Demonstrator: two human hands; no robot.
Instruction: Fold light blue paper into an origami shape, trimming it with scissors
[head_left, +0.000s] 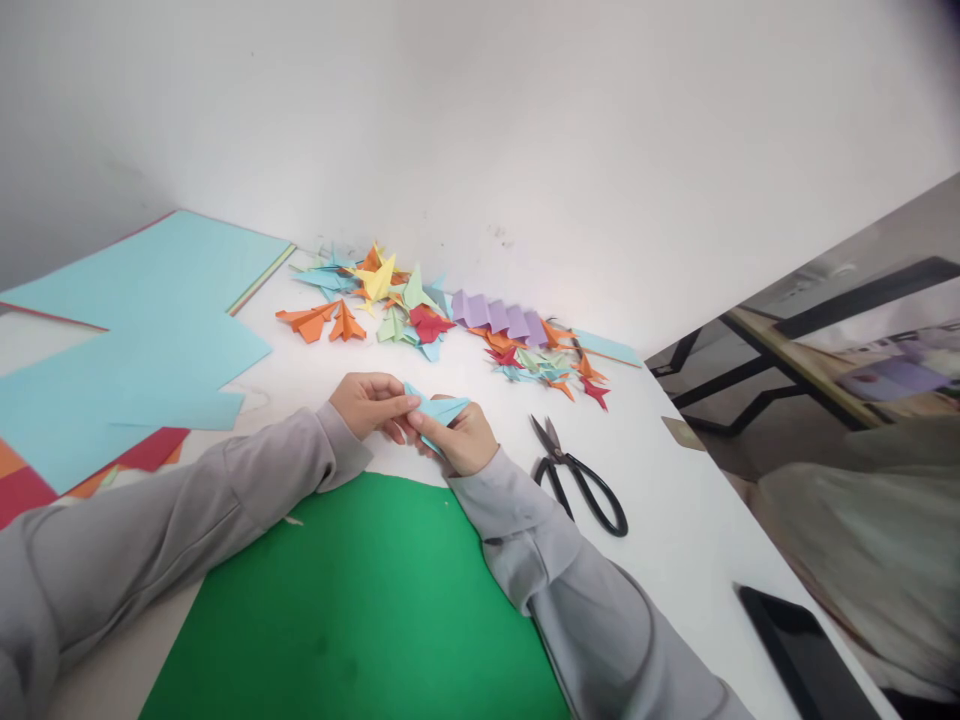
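A small folded piece of light blue paper (442, 408) is held between both hands above the white table, just beyond the green mat. My left hand (371, 403) pinches its left end between thumb and fingers. At the right side, my right hand (466, 440) grips it with the thumb on top and the fingers beneath. Its pointed tips stick out over the fingers; the lower part is hidden by them. To the right of my right forearm lie black-handled scissors (556, 455), their blades slightly apart.
Folded paper figures (379, 280) in several colours lie along the wall, beside a purple pleated strip (499, 317). Large light blue sheets (157, 275) cover the left. The green mat (360, 600) lies under my forearms. A black phone (802, 650) rests near the right edge.
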